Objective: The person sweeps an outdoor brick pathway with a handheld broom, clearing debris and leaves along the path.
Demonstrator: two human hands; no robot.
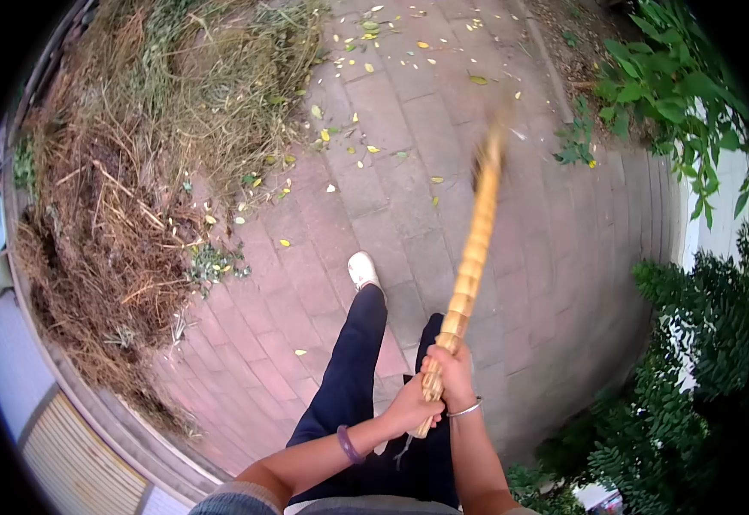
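Note:
Both of my hands grip a long yellow bamboo handle with closely spaced joints. My left hand, purple bangle on the wrist, is closed around the handle near its lower end. Just above it, my right hand, with a silver bangle, wraps the same handle. It slants up and slightly right, away from my body, over the paving. Motion smears its far end, where a dark patch shows, so I cannot tell what is fixed there.
Scattered yellow leaves lie on the brick paving. A heap of dry grass and stalks fills the left side. Green bushes border the right. My white shoe is on the paving ahead.

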